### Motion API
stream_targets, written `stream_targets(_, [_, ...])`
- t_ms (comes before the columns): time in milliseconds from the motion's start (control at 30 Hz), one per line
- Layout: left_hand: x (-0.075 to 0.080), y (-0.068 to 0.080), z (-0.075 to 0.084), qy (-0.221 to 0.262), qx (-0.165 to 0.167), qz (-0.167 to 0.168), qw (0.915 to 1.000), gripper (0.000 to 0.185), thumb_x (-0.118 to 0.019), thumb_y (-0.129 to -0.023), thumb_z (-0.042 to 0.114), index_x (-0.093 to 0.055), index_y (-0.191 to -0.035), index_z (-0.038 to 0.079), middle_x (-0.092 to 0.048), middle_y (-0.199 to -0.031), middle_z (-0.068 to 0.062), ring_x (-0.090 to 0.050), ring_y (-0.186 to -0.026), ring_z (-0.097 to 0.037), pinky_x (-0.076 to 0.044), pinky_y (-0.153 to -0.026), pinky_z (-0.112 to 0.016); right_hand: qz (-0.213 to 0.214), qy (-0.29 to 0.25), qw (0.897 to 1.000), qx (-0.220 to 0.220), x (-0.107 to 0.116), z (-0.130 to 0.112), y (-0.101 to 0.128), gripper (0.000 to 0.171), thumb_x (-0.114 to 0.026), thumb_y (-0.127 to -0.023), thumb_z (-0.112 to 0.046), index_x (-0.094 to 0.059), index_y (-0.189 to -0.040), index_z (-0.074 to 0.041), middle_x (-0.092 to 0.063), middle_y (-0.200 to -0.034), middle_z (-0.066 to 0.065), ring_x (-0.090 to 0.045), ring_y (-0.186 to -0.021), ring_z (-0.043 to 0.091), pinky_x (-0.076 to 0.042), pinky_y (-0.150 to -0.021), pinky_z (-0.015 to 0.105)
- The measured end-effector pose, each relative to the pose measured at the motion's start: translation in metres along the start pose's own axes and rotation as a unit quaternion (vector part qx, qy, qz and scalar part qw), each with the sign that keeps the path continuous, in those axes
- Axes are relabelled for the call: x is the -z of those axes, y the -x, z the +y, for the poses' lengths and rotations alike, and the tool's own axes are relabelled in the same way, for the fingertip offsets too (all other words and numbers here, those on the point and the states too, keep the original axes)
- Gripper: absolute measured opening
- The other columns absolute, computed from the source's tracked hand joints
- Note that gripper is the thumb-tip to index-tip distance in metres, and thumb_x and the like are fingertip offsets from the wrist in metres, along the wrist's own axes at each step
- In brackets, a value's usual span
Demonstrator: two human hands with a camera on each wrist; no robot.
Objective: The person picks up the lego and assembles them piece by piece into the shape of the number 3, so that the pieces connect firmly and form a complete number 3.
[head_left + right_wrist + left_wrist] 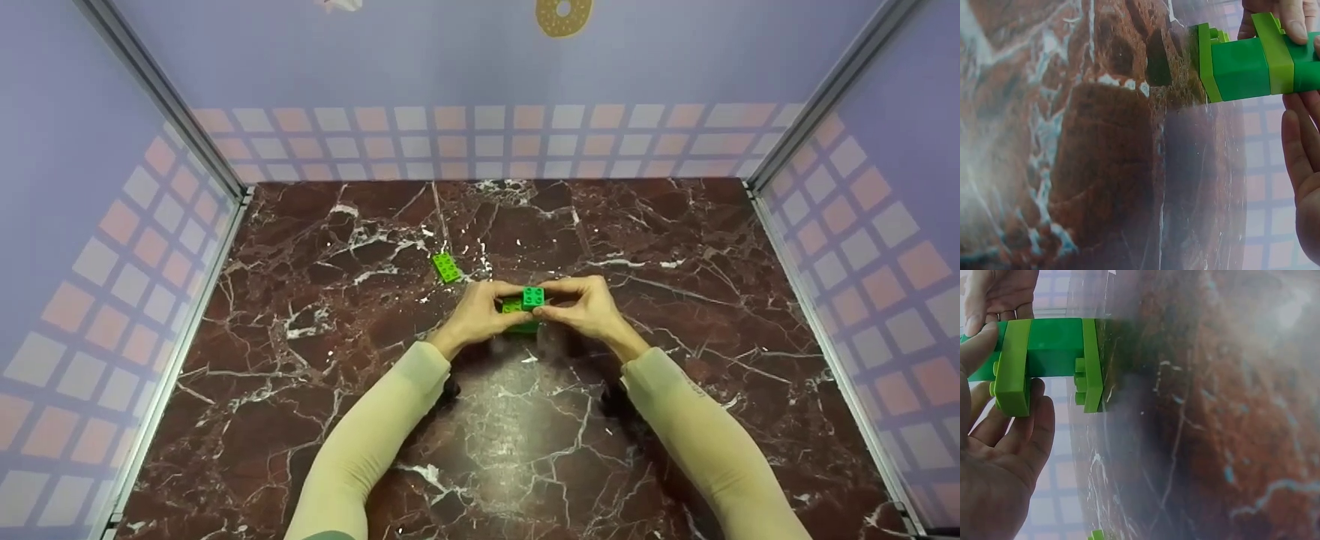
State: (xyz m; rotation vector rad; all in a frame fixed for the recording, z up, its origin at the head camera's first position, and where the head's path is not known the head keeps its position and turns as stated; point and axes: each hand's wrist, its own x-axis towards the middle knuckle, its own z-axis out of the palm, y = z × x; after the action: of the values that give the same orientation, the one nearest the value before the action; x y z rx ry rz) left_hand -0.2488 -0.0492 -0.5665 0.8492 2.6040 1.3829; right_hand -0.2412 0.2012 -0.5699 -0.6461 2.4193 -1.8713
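Centre of the frame: the green stack of plastic building bricks (526, 309), darker blocks between lighter plates, sits between your two hands just above the dark red marble tabletop (525, 450). Your left hand (480, 313) pinches its left end, thumb on top, fingers curled beneath. Your right hand (585, 306) grips the right end, fingertips (1297, 22) pressing the lighter plate. Just up and left lies a loose flat light-green brick (445, 267).
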Motion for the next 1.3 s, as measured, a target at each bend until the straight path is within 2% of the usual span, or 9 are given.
stream_targets(200, [0.010,0.007,-0.003,0.036,0.017,0.014,0.9991,0.048,-0.091,-0.095,0.025,-0.080,-0.136,0.004,-0.083,-0.134,-0.017,-0.080,-0.122,-0.034,-0.063,-0.111,-0.049,-0.006,0.035,0.999,0.008,0.001,-0.001,-0.001,0.036,-0.096,-0.085,0.000,-0.085,-0.119,0.003,-0.085,-0.112,0.026,-0.083,-0.096,0.045,-0.072,-0.082,0.037])
stream_targets(267, [0.015,0.008,-0.004,0.044,0.023,0.021,0.9985,0.047,-0.090,-0.096,0.025,-0.080,-0.136,0.004,-0.083,-0.134,-0.016,-0.080,-0.121,-0.033,-0.064,-0.110,-0.049,-0.007,0.037,0.999,0.008,0.002,-0.001,-0.001,0.036,-0.096,-0.084,0.000,-0.085,-0.119,0.002,-0.085,-0.112,0.026,-0.083,-0.096,0.047,-0.072,-0.082,0.037])
stream_targets(500, [0.036,0.010,-0.016,0.062,0.058,0.046,0.9953,0.039,-0.084,-0.101,0.021,-0.079,-0.135,0.002,-0.083,-0.132,-0.018,-0.082,-0.114,-0.035,-0.067,-0.104,-0.050,-0.011,0.029,0.999,-0.006,0.004,-0.001,0.000,0.037,-0.096,-0.084,0.001,-0.085,-0.119,0.005,-0.084,-0.111,0.029,-0.083,-0.089,0.019,-0.069,-0.078,0.024])
stream_targets(667, [0.058,0.008,-0.033,0.022,0.093,0.062,0.9935,0.042,-0.085,-0.099,0.023,-0.079,-0.136,0.005,-0.080,-0.139,-0.017,-0.077,-0.126,-0.037,-0.062,-0.113,-0.050,-0.013,0.034,0.999,-0.008,0.004,-0.003,-0.001,0.036,-0.096,-0.084,0.000,-0.085,-0.118,0.004,-0.084,-0.111,0.029,-0.083,-0.089,0.018,-0.068,-0.077,0.022])
stream_targets(800, [0.077,0.005,-0.049,-0.002,0.128,0.056,0.9901,0.048,-0.087,-0.097,0.023,-0.076,-0.140,0.005,-0.080,-0.137,-0.019,-0.078,-0.117,-0.038,-0.065,-0.106,-0.050,-0.023,0.033,0.999,-0.010,0.004,-0.005,-0.002,0.036,-0.095,-0.085,0.000,-0.085,-0.119,0.005,-0.084,-0.111,0.031,-0.084,-0.089,0.020,-0.069,-0.076,0.024])
stream_targets(933, [0.088,0.003,-0.063,-0.039,0.135,0.071,0.9876,0.050,-0.089,-0.094,0.021,-0.077,-0.139,0.003,-0.081,-0.134,-0.021,-0.077,-0.115,-0.039,-0.062,-0.107,-0.051,-0.033,0.024,0.999,-0.017,0.003,-0.006,-0.002,0.036,-0.095,-0.086,0.000,-0.084,-0.120,0.005,-0.083,-0.112,0.033,-0.084,-0.089,0.019,-0.069,-0.076,0.023])
stream_targets(1033, [0.094,-0.002,-0.078,-0.045,0.128,0.081,0.9875,0.048,-0.088,-0.093,0.020,-0.079,-0.137,0.003,-0.079,-0.139,-0.021,-0.074,-0.127,-0.041,-0.057,-0.115,-0.054,-0.033,0.020,0.999,-0.021,0.003,-0.006,-0.003,0.037,-0.094,-0.085,0.001,-0.084,-0.120,0.006,-0.083,-0.112,0.034,-0.083,-0.088,0.017,-0.068,-0.076,0.021])
stream_targets(1233, [0.087,-0.019,-0.144,-0.070,0.114,0.083,0.9875,0.046,-0.083,-0.092,0.019,-0.080,-0.138,0.014,-0.077,-0.147,-0.011,-0.069,-0.141,-0.036,-0.052,-0.125,-0.051,-0.033,0.029,0.999,-0.018,0.004,-0.006,-0.003,0.038,-0.095,-0.085,0.001,-0.084,-0.121,0.005,-0.084,-0.113,0.030,-0.083,-0.088,0.017,-0.068,-0.077,0.022])
stream_targets(1300, [0.083,-0.022,-0.152,-0.078,0.120,0.076,0.9867,0.047,-0.081,-0.093,0.016,-0.079,-0.140,0.015,-0.075,-0.151,-0.011,-0.067,-0.145,-0.035,-0.051,-0.127,-0.052,-0.034,0.030,0.999,-0.018,0.004,-0.006,-0.002,0.038,-0.095,-0.085,0.000,-0.084,-0.122,0.005,-0.084,-0.113,0.030,-0.083,-0.088,0.018,-0.069,-0.077,0.024])
